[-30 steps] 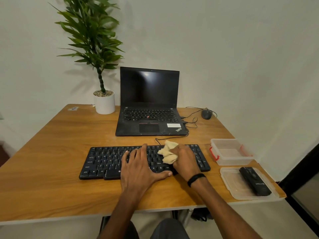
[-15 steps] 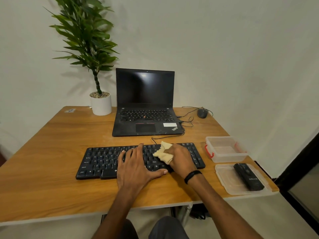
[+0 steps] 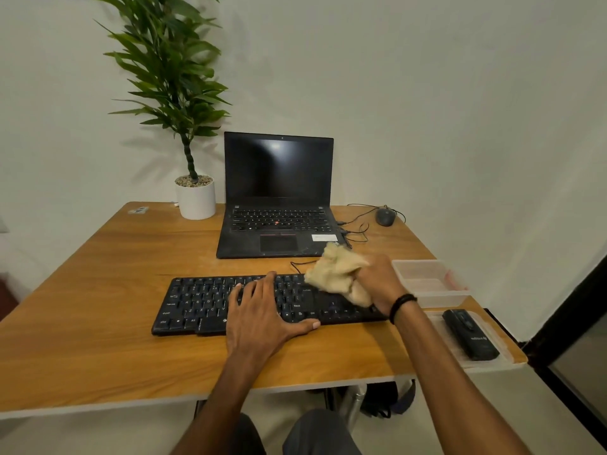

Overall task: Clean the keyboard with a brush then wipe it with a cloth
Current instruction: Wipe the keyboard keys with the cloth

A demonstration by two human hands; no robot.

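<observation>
A black keyboard (image 3: 203, 303) lies across the middle of the wooden table (image 3: 98, 277). My left hand (image 3: 262, 316) rests flat on its middle keys, fingers spread. My right hand (image 3: 381, 284) grips a crumpled beige cloth (image 3: 338, 274) over the keyboard's right end; the cloth looks lifted a little above the keys. A black brush-like tool (image 3: 469, 334) lies on a clear lid (image 3: 496, 336) at the table's right edge.
An open black laptop (image 3: 279, 195) stands behind the keyboard, with a potted plant (image 3: 193, 198) to its left and a wired mouse (image 3: 385, 216) to its right. A clear plastic box (image 3: 430, 284) sits right of the keyboard. The table edge runs close to my body.
My right hand has carried the cloth from the keyboard's middle to its right end and raised it. My left hand has stayed on the keys.
</observation>
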